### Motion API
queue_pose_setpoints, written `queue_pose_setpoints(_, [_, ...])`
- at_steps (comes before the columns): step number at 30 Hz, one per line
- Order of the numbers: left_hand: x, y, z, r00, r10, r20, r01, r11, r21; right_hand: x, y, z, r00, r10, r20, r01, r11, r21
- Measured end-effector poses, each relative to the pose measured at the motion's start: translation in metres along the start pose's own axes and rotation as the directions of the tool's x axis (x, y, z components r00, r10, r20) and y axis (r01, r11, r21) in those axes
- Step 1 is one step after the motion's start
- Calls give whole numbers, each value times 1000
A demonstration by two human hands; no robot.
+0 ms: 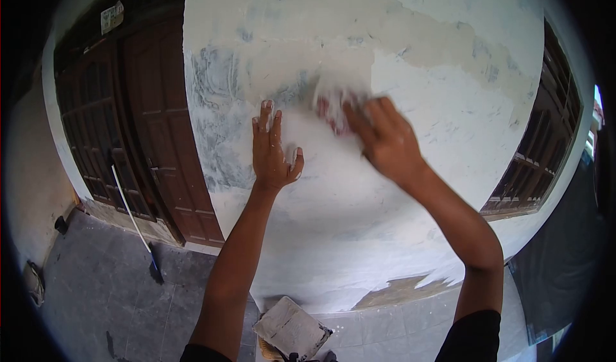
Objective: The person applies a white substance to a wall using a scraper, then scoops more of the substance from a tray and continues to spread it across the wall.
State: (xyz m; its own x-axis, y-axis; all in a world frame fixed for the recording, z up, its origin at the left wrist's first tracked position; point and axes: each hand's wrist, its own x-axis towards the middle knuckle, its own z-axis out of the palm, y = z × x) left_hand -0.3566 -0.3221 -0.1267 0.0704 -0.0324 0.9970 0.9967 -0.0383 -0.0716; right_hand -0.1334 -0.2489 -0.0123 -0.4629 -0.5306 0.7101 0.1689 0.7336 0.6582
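Note:
My left hand (274, 151) rests with fingers spread on or just off the wall (321, 202), its fingertips smeared with white putty. To its right, my right hand (385, 137) is closed around a putty-smeared flat tool (335, 110), red and white and blurred by motion. The tool is up against the wall at a spot where greyish and white putty meet. Bluish-grey patches show through the coat left of my left hand.
Below stands a putty-covered board or tray (294, 327). On the left are a brown wooden door (168, 125) and a broom (135, 214) leaning by it on the grey tiled floor (122, 278). A barred window (536, 131) is set in the wall at right.

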Motion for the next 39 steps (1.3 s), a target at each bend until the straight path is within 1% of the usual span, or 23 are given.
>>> queue_pose_setpoints(2, [0,-1,-1,1000,2,-1,-2,1000,7,27,20,-1,999,33,-22,-35,996,-85])
queue_pose_setpoints(6, [1,-1,-1,1000,7,-13,-7,1000,-4,11,20,21,999,-9,-33,6,998,-69])
queue_pose_setpoints(10, [0,0,-1,1000,7,-19,-7,1000,-4,-35,-17,20,997,-60,51,59,998,32])
queue_pose_setpoints(12, [0,0,-1,1000,-1,-11,1,1000,-2,-36,-22,14,996,-75,58,72,996,58])
queue_pose_setpoints(14, [0,0,0,1000,17,-20,-17,1000,0,-26,-12,4,994,-83,67,86,995,-47])
queue_pose_setpoints(15, [0,0,0,1000,14,-15,-14,1000,-3,-15,-2,5,998,-61,-4,60,996,-60])
queue_pose_setpoints(16, [0,0,0,1000,10,-15,-10,1000,-5,0,4,-6,999,13,43,-10,999,-54])
queue_pose_setpoints(18, [1,0,0,1000,6,-14,-6,1000,-3,20,18,-5,997,70,44,-65,993,-103])
queue_pose_setpoints(22, [1,0,-1,1000,3,-12,-3,1000,0,10,20,18,999,34,42,-27,989,-145])
queue_pose_setpoints(24, [1,0,-1,1000,-1,-18,1,1000,0,-15,3,21,998,-10,66,17,995,-98])
queue_pose_setpoints(27, [2,0,-1,1000,0,-17,0,1000,-7,-46,-23,17,983,-6,186,3,1000,17])
queue_pose_setpoints(28, [1,0,-1,1000,0,-12,0,1000,-1,-44,-22,14,982,-8,187,5,1000,16])
queue_pose_setpoints(30, [1,0,0,1000,1,-3,-1,1000,4,-36,-18,5,989,-38,141,37,999,9])
queue_pose_setpoints(31, [2,-1,0,1000,7,-7,-7,1000,3,-24,-8,5,998,-23,59,23,1000,-4])
queue_pose_setpoints(34, [1,-1,-1,1000,8,-2,-8,1000,-1,13,16,-8,996,78,48,-75,994,-80])
queue_pose_setpoints(38, [1,0,-1,1000,-8,8,8,1000,-6,15,20,11,996,81,37,-78,994,-71])
queue_pose_setpoints(39, [1,1,-1,1000,-6,8,6,1000,-6,4,13,18,998,32,49,-29,998,-55])
